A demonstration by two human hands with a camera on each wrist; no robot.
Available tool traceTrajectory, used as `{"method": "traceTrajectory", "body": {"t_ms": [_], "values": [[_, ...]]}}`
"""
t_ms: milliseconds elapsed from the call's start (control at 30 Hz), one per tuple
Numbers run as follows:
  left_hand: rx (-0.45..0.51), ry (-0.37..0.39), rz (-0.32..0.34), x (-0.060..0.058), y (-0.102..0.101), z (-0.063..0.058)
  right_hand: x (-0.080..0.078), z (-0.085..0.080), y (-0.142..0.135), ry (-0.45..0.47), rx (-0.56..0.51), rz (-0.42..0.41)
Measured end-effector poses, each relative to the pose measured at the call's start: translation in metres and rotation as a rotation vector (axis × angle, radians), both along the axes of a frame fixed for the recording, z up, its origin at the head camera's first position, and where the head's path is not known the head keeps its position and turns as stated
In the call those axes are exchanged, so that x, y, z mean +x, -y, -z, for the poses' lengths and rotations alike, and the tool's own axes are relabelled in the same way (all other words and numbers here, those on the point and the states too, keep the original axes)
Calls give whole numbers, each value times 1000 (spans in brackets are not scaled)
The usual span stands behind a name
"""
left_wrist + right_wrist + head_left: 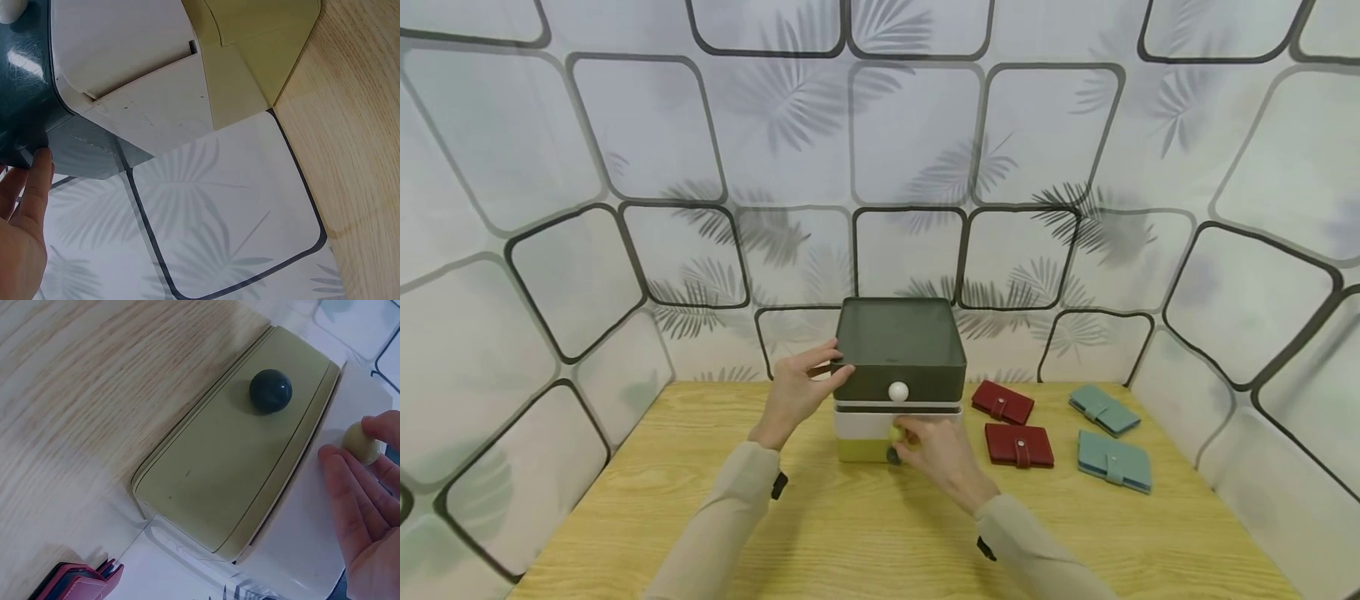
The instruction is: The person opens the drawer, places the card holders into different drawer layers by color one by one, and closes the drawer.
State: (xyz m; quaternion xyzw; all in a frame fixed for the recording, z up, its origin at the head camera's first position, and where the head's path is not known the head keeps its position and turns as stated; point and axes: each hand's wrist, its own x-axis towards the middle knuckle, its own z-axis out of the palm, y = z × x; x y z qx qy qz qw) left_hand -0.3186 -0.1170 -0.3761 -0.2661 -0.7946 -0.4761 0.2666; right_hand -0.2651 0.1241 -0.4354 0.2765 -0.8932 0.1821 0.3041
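A small three-tier drawer box (900, 332) stands on the table, with a dark green top tier, a white middle tier and a yellow-green bottom tier. A white knob (898, 392) is on the top front; a dark knob (270, 391) is on the bottom one. My left hand (795, 390) touches the upper left corner of the box, its fingers fairly straight and the thumb toward the front. With thumb and fingers, my right hand (946, 457) pinches the pale yellow knob (361, 443) of the white drawer (300, 531). In the left wrist view, fingertips rest against the dark green tier.
Right of the box lie two red wallets (1003, 403) and two light teal wallets (1115, 462) on the wooden table (842, 533). A patterned cloth backdrop (910, 142) rises behind and at both sides. One red wallet (78, 581) shows at the right wrist view's bottom.
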Motion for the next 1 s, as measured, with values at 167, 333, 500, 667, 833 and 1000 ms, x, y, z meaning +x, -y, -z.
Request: {"method": "traceTrajectory", "body": {"t_ms": [167,333,500,667,833,1000], "values": [[-1,9,9,0,-1,0,9,1,-1,-19,23,5],[9,11,8,-2,0,1,16,0,0,-4,34,7],[3,-4,5,-2,0,0,24,-1,0,21,31,3],[11,-16,14,-2,0,0,32,-2,0,38,29,-7],[9,-24,7,-3,1,2,38,-4,-1,71,29,-7],[5,-29,6,-3,1,3,44,-4,0,104,17,-8]]}}
